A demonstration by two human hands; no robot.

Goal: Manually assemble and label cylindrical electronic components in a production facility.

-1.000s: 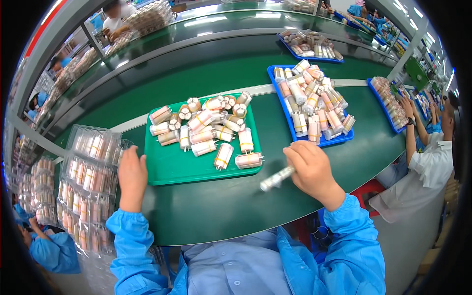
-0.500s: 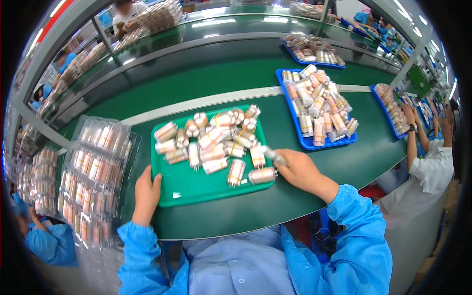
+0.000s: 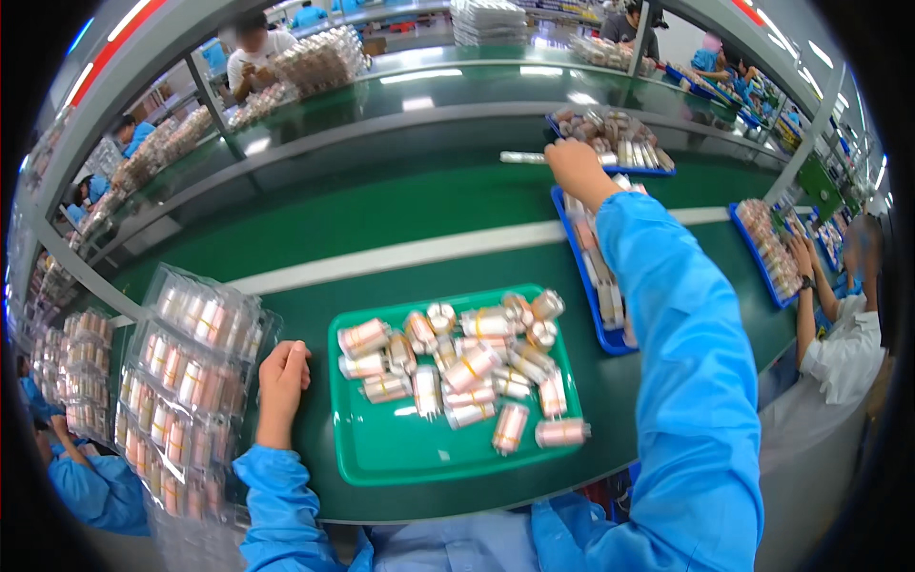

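Note:
A green tray point(image 3: 381, 467) lies on the bench, holding several small cylindrical parts point(image 3: 472, 367) with pinkish and silver sides, yellow bands and short pins. To its left rests my left hand point(image 3: 280, 386), fingers curled in with nothing visible in them, apart from the tray. My right hand point(image 3: 579, 172) is stretched far forward over the near edge of the far blue tray point(image 3: 658, 172). From its closed fingers a pale silvery cylinder point(image 3: 522, 157) sticks out to the left. My right sleeve hides much of the nearer blue tray point(image 3: 581, 248) and its cylinders.
Clear plastic blister trays point(image 3: 191, 362) filled with cylinders are stacked at the left. Another filled blue tray point(image 3: 753, 248) stands at the right beside a co-worker point(image 3: 848, 334). A pale strip point(image 3: 400, 255) divides my bench from the green belt point(image 3: 381, 205). Metal posts rise at both sides.
My right hand has swung from the green tray's right edge forward to the far blue tray, holding a silvery cylinder. My left hand has let go of the green tray. The view has shifted.

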